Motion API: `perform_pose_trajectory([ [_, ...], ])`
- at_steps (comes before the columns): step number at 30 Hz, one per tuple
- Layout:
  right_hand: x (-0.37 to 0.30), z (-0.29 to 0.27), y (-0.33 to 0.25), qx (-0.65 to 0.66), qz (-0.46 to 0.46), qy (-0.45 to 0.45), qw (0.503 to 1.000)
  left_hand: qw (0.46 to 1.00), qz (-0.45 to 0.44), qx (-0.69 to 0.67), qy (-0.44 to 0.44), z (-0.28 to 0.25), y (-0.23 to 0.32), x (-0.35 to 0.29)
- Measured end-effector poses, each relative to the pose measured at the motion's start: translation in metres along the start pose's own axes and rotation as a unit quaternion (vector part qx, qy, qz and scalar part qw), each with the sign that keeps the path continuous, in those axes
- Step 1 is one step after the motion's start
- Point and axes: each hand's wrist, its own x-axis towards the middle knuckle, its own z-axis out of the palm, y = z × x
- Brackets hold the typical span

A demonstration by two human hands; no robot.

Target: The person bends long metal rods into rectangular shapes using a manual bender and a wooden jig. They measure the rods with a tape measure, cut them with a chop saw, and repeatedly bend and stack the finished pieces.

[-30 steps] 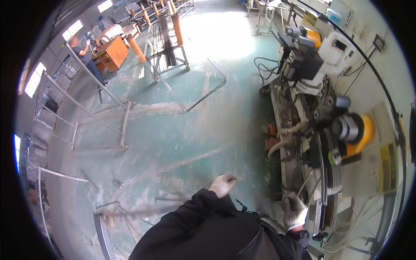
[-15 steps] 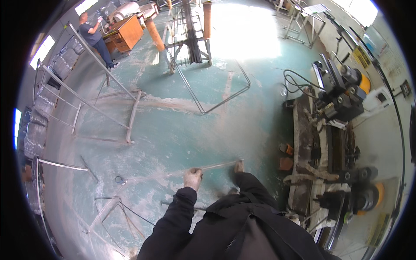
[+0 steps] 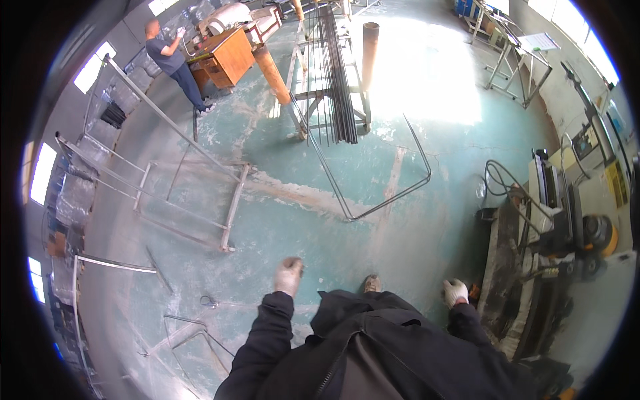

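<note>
My left hand [image 3: 289,275], in a pale work glove, is held out in front of my body above the green floor. Its fingers are curled in and nothing shows in them. On the other side, my right hand [image 3: 455,292], gloved in white, hangs next to the machine bench [image 3: 499,267] with its fingers loosely closed; I see nothing held there either. One shoe [image 3: 372,283] shows between the hands. Ahead on the floor lies a pair of long bent metal rods [image 3: 353,217], apart from both hands.
A rack holds a bundle of dark rods [image 3: 337,87], flanked by brown posts [image 3: 370,53]. Metal frames [image 3: 237,207] stand left, with bent rods [image 3: 187,323] lower down. A person [image 3: 170,63] stands by a wooden desk [image 3: 227,57]. At right, a machine with a yellow-and-black motor [image 3: 600,235] trails cables.
My view has turned leftward and up, so the rack and machine sit farther right and lower. My right hand has come into view beside the bench. The left stays out front, fingers curled.
</note>
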Motion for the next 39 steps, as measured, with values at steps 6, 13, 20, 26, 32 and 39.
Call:
perform_pose_trajectory([
  [6, 0.071, 0.050, -0.236, -0.104, -0.175, -0.048, 0.978, 0.991, -0.109, -0.068, 0.044, -0.021, 0.040, 0.126],
  [13, 0.142, 0.102, -0.373, -0.028, -0.082, -0.006, 0.996, 0.982, -0.128, -0.131, 0.042, -0.029, 0.090, 0.325],
  [20, 0.212, 0.128, -0.487, -0.027, -0.053, -0.009, 0.998, 0.989, -0.103, -0.099, 0.029, -0.034, 0.165, 0.496],
  [26, 0.362, 0.142, -0.605, -0.051, -0.095, -0.013, 0.994, 0.990, -0.094, -0.064, 0.084, -0.022, 0.196, 0.642],
  [32, 0.584, 0.160, -0.751, -0.129, -0.127, 0.003, 0.984, 0.974, -0.165, -0.084, 0.132, 0.043, 0.224, 0.762],
  [39, 0.831, 0.229, -0.890, -0.288, -0.239, 0.049, 0.926, 0.966, -0.199, -0.077, 0.147, 0.111, 0.225, 0.921],
])
